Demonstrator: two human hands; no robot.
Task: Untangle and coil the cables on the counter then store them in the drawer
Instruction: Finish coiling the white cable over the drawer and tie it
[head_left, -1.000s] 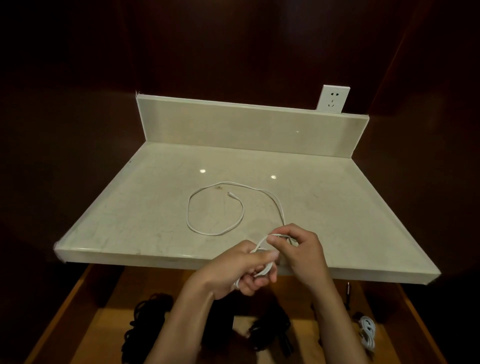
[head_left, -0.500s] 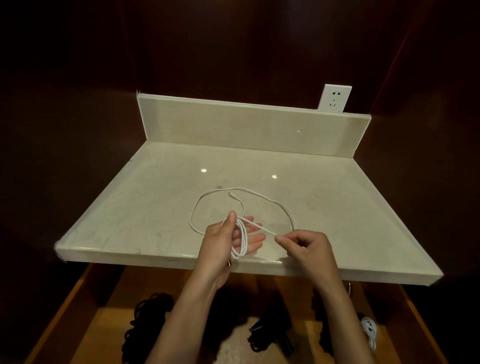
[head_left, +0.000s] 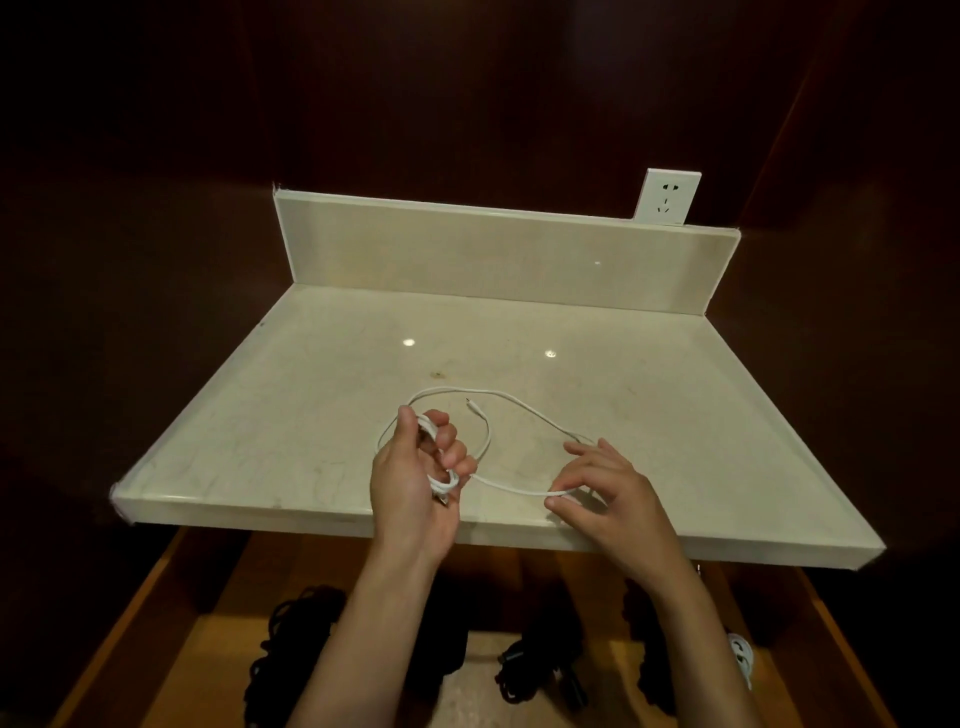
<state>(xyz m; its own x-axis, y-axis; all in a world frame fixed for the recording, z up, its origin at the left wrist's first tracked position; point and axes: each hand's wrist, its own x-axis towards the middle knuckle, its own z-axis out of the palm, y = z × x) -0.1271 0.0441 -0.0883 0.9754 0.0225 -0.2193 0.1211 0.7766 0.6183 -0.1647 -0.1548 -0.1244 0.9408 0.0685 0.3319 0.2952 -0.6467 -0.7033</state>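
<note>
The left hand (head_left: 415, 478) is curled around a small bundle of finished loops of the white cable (head_left: 524, 410), thumb up and fingers folded over the turns. The right hand (head_left: 602, 493) pinches the same cable between thumb and forefinger just to the 3 o'clock side of the bundle, its other fingers spread and relaxed. A short span of cable runs nearly level between the two hands, along a 9-to-3 line, just above the near edge of the tabletop (head_left: 291, 415).

The relation that matters is where the slack lies. From the right hand's pinch the loose length runs off toward 12 o'clock, arcs across the tabletop, and curls back as one open ring, ending in a small plug tip (head_left: 470, 401) that lies at about 1 o'clock from the left hand. The slack is thus beyond both hands, and the left hand is the nearer to its free end. The next turn probably means the right hand carrying its span over to the bundle.

The cable is thin, white and limp, lying flat with no visible knot, though the ring crosses behind the left hand's fingers. In the open drawer (head_left: 171, 623) at 6 o'clock lie dark cable bundles (head_left: 296, 623) and a small white coil (head_left: 740, 652) at the right.
</note>
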